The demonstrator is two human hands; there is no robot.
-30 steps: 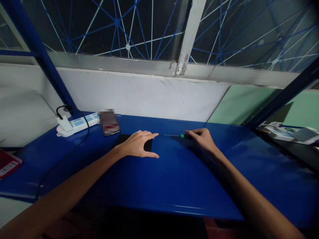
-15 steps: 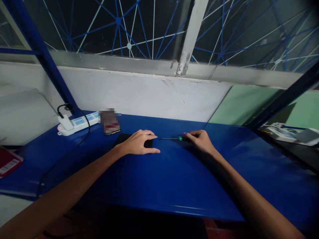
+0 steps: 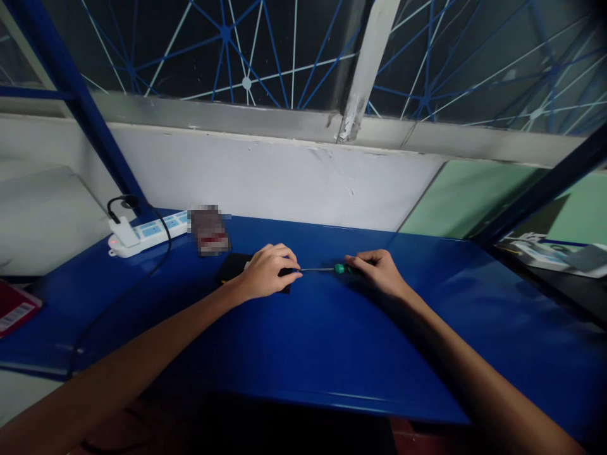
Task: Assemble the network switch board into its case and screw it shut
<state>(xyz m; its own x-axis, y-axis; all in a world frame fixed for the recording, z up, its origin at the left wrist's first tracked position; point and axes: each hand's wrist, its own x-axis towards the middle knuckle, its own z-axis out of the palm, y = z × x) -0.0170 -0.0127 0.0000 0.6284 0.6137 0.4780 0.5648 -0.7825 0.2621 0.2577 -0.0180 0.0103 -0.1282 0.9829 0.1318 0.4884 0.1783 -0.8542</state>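
Note:
A screwdriver (image 3: 339,268) with a green and black handle lies level across the middle, its thin metal shaft pointing left. Wrapped round its handle are the fingers of my right hand (image 3: 379,266). My left hand (image 3: 271,268) is closed, with thumb and forefinger pinched together at the screwdriver's tip. Under my left hand lies a flat black object (image 3: 232,266); a small pale patch and a bit of yellow show on it, but my hand covers much of it and I cannot make out its kind.
The blue table (image 3: 303,354) spreads out on all sides. At the back left stand a white power strip (image 3: 154,234) with a plug and black cable, and a blurred-out dark item (image 3: 209,230). A red item (image 3: 16,306) sits at the left edge. Papers (image 3: 545,249) lie far right.
My left thumb and forefinger, spread apart before, have closed on the screwdriver's tip. The screwdriver has shifted slightly left and towards me, and more of the black object's left part shows.

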